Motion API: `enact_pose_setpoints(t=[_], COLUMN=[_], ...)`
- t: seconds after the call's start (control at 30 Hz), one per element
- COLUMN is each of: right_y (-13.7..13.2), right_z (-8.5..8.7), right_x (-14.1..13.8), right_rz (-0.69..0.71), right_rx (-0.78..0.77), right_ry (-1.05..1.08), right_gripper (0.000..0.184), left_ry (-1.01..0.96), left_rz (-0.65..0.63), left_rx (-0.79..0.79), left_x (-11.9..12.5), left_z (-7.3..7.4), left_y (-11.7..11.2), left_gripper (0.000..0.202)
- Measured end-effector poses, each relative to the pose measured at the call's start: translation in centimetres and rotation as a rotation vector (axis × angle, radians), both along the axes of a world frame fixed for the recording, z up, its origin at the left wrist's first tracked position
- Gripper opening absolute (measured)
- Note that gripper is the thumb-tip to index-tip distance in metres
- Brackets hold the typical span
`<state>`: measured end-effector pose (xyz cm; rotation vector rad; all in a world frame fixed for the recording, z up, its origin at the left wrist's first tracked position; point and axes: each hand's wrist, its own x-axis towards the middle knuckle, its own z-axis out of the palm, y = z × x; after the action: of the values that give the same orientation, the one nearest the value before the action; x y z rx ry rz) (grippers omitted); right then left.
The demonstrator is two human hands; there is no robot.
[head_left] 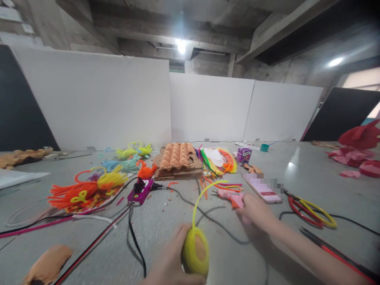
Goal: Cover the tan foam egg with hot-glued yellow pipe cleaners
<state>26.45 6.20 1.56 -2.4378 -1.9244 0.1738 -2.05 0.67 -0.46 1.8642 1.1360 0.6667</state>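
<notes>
Two bare hands worked above a grey tabletop, each closed on one object. The left hand (175,257) was curled around one wound yellow form (196,253), which sat against its inner, right side; the right hand (257,211) was wrapped around the handle of one pink glue gun (230,196), whose nozzle pointed away to that hand's left. One egg tray (178,158) lay beyond and between the hands, one purple power box (141,192) ahead and left of the left hand, and one phone (267,190) just beyond the right. One torn tray piece (49,261) lay well to the left of the left hand.

The left hand and the torn piece were cut off by the lower edge; the right hand's fingers hid most of the gun's grip. The overlapping orange and yellow bundles (74,194), farther left of the left hand, could not be counted reliably.

The yellow form was rounded, ringed by fuzzy coils about a tan patch, with one yellow strand (195,208) arching upward from it. The tray showed rows of domed, matt tan cups; the gun carried an orange trigger.
</notes>
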Motion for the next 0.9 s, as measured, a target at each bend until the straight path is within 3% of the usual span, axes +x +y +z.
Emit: enact_pose_setpoints(t=[0.2,0.4,0.57,0.73,0.8,0.9], right_y=[0.3,-0.5,-3.2,-6.7,-7.9,-9.3], right_z=[0.0,1.1,1.3,1.1,1.1,0.6], right_x=[0.6,2.8,4.2,2.2,0.7,-1.1], right_rz=[-0.069,-0.204,-0.276,-0.143,-0.135,-0.052], right_rx=[0.054,0.304,0.525,0.669,0.628,0.441], right_ry=[0.129,0.268,0.435,0.797,0.892,0.88], right_gripper=[0.026,0.027,0.041,0.038,0.032,0.029], left_ry=[-0.029,-0.005,0.022,0.029,0.038,0.036], left_rz=[-0.019,-0.019,-0.023,-0.026,-0.041,-0.04], left_rx=[0.003,0.03,0.032,0.025,0.013,-0.015], left_x=[0.0,0.0,0.0,0.0,0.0,-0.1], left_z=[0.0,0.1,0.1,0.2,0.3,0.1], left_y=[-0.1,-0.1,-0.1,-0.1,-0.1,0.0], left_gripper=[0.077,0.071,0.074,0.069,0.066,0.077])
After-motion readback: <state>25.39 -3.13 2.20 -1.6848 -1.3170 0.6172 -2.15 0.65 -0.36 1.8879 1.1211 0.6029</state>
